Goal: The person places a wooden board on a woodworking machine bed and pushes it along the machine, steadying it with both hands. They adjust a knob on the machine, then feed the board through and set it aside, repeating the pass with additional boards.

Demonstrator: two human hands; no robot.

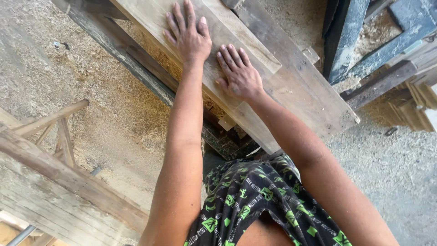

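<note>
A pale wooden board (236, 32) lies on a worn wooden workbench (309, 91) that runs from the upper left toward the right. My left hand (189, 32) rests flat on the board, fingers spread and pointing away from me. My right hand (239, 73) presses flat on the board's near end, just to the right of the left hand, fingers together. Neither hand grips anything. Both forearms reach forward over my black shirt with green patterns (255, 200).
Sawdust (91, 91) covers the floor at the left. A wooden frame of planks and sticks (54, 150) stands at the lower left. Dark blue-painted beams (346, 36) and stacked timber (409, 91) lie at the upper right. Grey gravel floor (400, 168) spreads at the right.
</note>
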